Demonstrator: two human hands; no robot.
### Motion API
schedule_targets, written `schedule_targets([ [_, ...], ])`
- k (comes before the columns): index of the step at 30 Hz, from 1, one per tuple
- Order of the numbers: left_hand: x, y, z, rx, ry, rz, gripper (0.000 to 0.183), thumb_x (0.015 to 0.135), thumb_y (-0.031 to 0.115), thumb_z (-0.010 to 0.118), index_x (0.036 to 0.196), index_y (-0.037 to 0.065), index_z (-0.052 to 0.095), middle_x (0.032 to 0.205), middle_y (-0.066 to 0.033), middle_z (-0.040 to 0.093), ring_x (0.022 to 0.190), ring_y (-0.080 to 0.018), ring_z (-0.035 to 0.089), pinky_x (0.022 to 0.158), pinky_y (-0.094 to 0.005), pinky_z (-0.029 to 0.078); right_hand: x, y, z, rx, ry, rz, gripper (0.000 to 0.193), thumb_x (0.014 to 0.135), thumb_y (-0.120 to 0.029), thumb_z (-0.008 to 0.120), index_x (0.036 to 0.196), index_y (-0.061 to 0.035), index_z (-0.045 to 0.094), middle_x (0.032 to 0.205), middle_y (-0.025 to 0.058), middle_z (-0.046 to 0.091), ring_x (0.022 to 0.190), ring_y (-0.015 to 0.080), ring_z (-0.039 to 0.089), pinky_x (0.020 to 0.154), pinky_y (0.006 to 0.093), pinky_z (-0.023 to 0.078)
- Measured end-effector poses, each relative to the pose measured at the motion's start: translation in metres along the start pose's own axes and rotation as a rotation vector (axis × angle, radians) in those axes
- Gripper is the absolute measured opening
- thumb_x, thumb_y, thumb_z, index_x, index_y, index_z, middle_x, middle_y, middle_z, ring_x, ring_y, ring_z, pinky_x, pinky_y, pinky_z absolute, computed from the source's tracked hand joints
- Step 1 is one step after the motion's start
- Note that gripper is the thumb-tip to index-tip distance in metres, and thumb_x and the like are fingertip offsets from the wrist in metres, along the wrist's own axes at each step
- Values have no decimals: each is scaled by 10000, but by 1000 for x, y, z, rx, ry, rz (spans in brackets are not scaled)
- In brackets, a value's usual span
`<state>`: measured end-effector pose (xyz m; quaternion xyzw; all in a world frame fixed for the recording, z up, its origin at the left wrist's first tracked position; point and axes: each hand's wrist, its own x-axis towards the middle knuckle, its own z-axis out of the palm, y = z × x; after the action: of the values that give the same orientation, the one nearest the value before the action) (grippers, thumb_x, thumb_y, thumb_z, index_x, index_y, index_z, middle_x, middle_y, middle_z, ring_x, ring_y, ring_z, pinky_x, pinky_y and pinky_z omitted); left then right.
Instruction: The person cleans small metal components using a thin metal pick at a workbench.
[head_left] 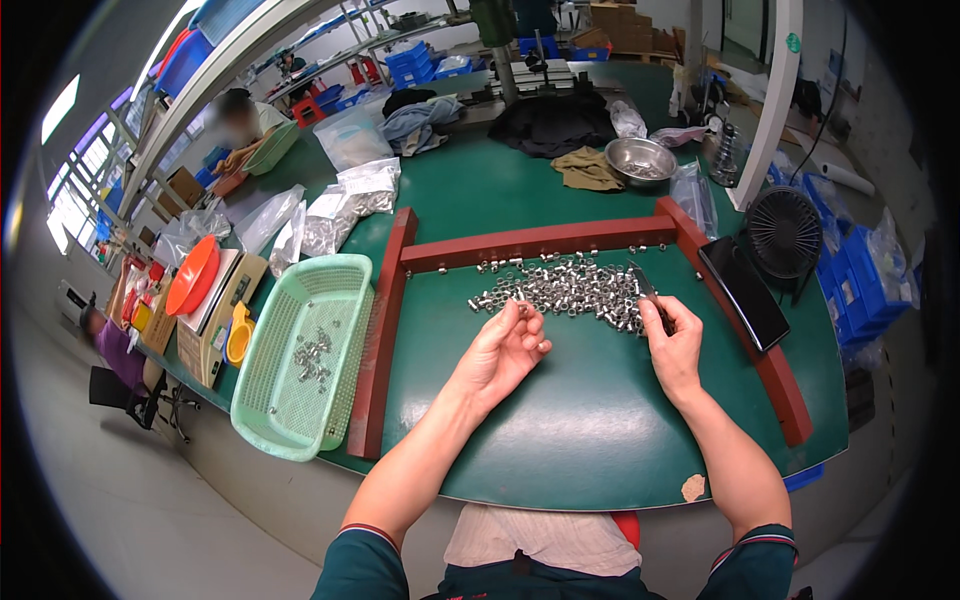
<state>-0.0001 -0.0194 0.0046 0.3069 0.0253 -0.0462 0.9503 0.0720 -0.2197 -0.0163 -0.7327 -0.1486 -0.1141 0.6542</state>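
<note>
A heap of small silvery metal rings (570, 285) lies on the green tabletop (560, 420), inside a dark red frame (540, 240). My left hand (500, 358) is at the heap's near left edge, palm turned up. Its thumb and forefinger pinch what looks like one small metal ring (522, 311); the other fingers curl loosely. At the heap's right side, my right hand (675, 350) is closed around the dark handle of a slim knife (644, 285). The narrow blade points up and away, over the rings. The fingers partly hide the handle.
Left of the frame stands a pale green plastic basket (255, 390) with some metal pieces in it. A black phone (748, 295) leans on the frame's right bar, near a black fan (783, 235). Farther back are a metal bowl (640, 160), cloths and bagged parts (368, 185).
</note>
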Motion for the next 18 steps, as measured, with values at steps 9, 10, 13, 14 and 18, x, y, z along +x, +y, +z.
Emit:
schedule_targets([
  [9, 1, 0, -6, -48, -15, -37, 263, 858, 345, 501, 836, 85, 533, 740, -13, 492, 621, -89, 449, 699, -273, 408, 0, 0, 0, 4, -5, 24, 137, 807, -99, 581, 753, 27, 578, 567, -46, 454, 510, 18, 366, 440, 195, 289],
  [10, 1, 0, -6, -50, -11, -44, 270, 859, 351, 496, 828, 85, 531, 736, -12, 489, 621, -91, 449, 697, -274, 408, 0, 1, 0, 0, -7, 27, 137, 807, -100, 582, 752, 25, 578, 567, -48, 452, 510, 18, 364, 440, 195, 287],
  [13, 2, 0, -7, -53, 2, -54, 283, 861, 363, 487, 814, 87, 526, 730, -11, 487, 621, -94, 448, 693, -275, 409, 1, 2, 0, 6, -4, 25, 141, 809, -106, 581, 753, 24, 578, 565, -49, 448, 510, 17, 361, 439, 194, 285],
  [14, 2, -1, -7, -52, 8, -58, 287, 861, 368, 484, 808, 89, 524, 728, -11, 488, 620, -96, 448, 691, -275, 409, 1, 2, 0, 6, -5, 26, 141, 809, -106, 581, 753, 24, 578, 565, -49, 448, 510, 17, 361, 439, 194, 285],
  [18, 1, 0, -6, -46, 24, -60, 287, 861, 370, 486, 800, 92, 522, 725, -10, 490, 617, -97, 446, 687, -273, 408, 1, 2, 0, 4, -11, 37, 143, 809, -108, 581, 753, 23, 577, 566, -49, 449, 510, 17, 363, 441, 193, 287],
])
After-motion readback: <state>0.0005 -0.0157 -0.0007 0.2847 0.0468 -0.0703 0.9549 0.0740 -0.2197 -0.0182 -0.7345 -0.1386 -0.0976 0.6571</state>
